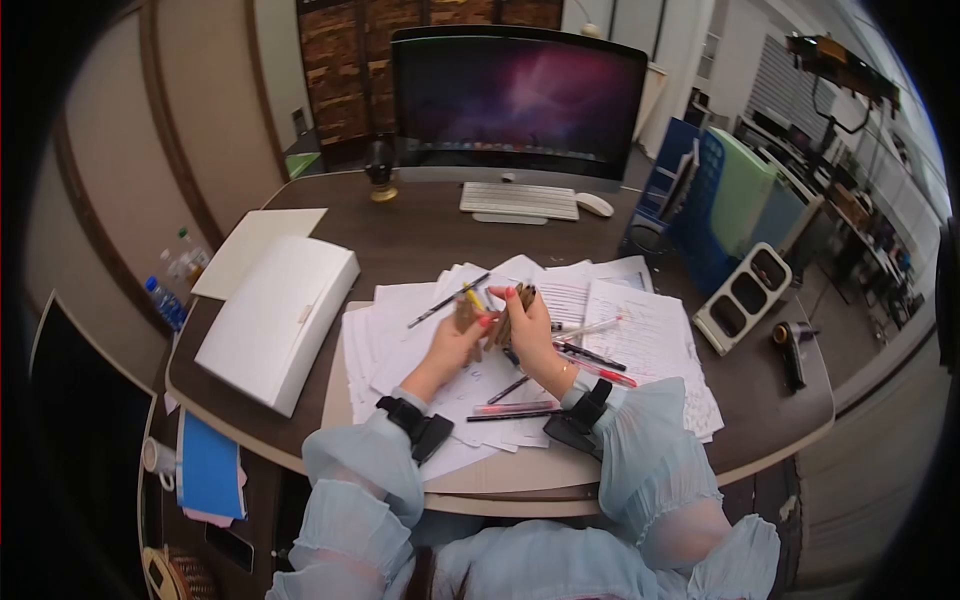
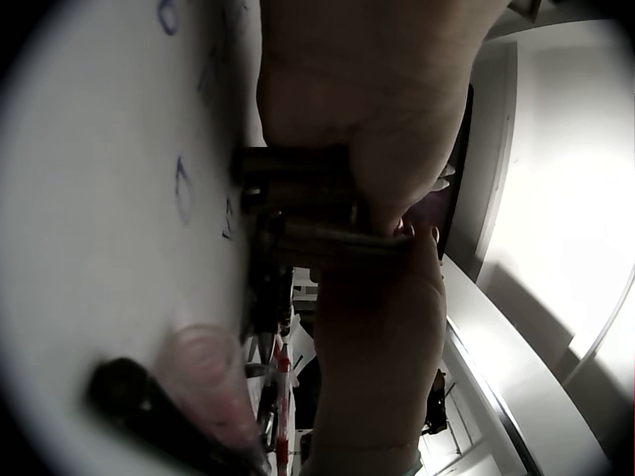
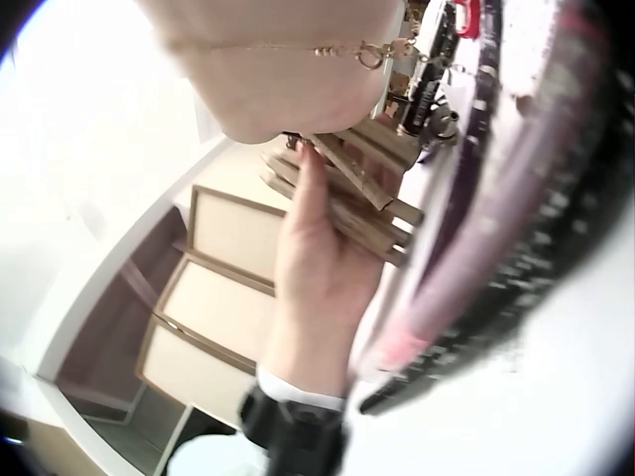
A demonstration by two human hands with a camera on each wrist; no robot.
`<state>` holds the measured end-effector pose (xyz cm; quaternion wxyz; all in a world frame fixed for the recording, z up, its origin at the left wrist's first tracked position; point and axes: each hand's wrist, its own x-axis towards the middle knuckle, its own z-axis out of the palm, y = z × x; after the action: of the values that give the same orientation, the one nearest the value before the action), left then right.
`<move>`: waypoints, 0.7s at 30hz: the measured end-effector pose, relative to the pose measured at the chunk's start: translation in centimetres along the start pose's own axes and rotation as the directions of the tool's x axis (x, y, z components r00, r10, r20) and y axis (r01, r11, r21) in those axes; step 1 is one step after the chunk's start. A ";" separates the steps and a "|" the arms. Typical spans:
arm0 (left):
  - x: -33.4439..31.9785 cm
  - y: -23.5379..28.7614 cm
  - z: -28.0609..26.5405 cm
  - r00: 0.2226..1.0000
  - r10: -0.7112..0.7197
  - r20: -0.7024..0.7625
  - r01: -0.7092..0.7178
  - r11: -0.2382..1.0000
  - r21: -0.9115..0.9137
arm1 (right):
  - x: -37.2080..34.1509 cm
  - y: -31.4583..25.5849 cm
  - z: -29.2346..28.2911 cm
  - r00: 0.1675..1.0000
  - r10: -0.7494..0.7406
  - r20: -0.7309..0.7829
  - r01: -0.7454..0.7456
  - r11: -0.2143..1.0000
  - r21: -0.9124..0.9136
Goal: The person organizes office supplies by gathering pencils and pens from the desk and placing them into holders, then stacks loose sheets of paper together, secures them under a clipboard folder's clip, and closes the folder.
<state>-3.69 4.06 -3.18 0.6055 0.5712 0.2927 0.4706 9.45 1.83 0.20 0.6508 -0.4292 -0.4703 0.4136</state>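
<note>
My left hand (image 1: pixel 447 350) grips a few brown wooden sticks (image 1: pixel 464 314) over the middle of the papers. Close beside it, my right hand (image 1: pixel 532 338) holds another bundle of similar sticks (image 1: pixel 516 303). The right wrist view shows the left hand's sticks (image 3: pixel 369 226) lying side by side under the thumb, their blunt ends towards the paper. Part of the right hand's bundle (image 3: pixel 385 145) shows below its palm. A black pen (image 1: pixel 447 300) and something yellow (image 1: pixel 475 297) lie just beyond the left fingers. Red-painted nails show on both hands.
Loose papers (image 1: pixel 650 320) cover the desk's middle. A pink pen (image 1: pixel 515 407), a black pen (image 1: pixel 500 417) and a red pen (image 1: pixel 605 373) lie around the wrists. A white box (image 1: pixel 270 315) stands left, a white three-slot holder (image 1: pixel 745 298) right, a keyboard (image 1: pixel 518 200) behind.
</note>
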 end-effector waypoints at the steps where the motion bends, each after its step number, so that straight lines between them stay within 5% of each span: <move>1: 0.1 0.2 0.0 0.999 0.003 -0.037 -0.005 0.999 -0.054 | 0.5 -1.4 -0.6 0.995 -0.073 -0.075 0.076 0.997 0.035; 2: 0.1 0.3 0.0 0.997 -0.001 -0.075 -0.007 0.994 -0.106 | 1.1 -2.9 -1.5 0.995 -0.006 -0.102 0.031 0.968 0.248; 4: 0.2 -0.1 -0.3 0.990 -0.042 -0.137 0.035 0.998 -0.052 | 2.5 -5.3 -4.9 0.989 -0.068 -0.135 0.109 0.937 0.333; 7: 0.3 0.5 -0.1 0.988 -0.017 -0.152 0.023 0.999 0.035 | 3.8 -9.0 -12.1 0.912 -0.259 -0.319 0.311 0.942 0.124; 10: 0.3 0.5 0.0 0.982 0.006 -0.190 -0.011 1.000 -0.021 | 5.3 -10.4 -21.4 0.707 -0.524 -0.475 0.444 0.852 -0.278; 12: 0.3 0.6 0.1 0.973 -0.014 -0.232 0.024 0.999 0.042 | 5.4 -11.5 -27.1 0.604 -0.699 -0.382 0.384 0.676 -0.629; 14: 0.3 0.7 0.1 0.973 -0.015 -0.230 0.031 0.998 0.063 | 4.4 -12.9 -29.7 0.589 -0.763 -0.266 0.175 0.442 -0.880; 21: 0.3 0.4 0.0 0.971 -0.022 -0.239 0.040 0.997 0.072 | 5.4 -11.8 -34.2 0.636 -0.772 -0.023 0.224 0.213 -0.951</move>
<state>-3.69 4.34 -2.76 0.5511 0.5289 0.3897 0.5145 45.27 -2.32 6.25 0.5134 -0.6067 -0.5402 -0.2766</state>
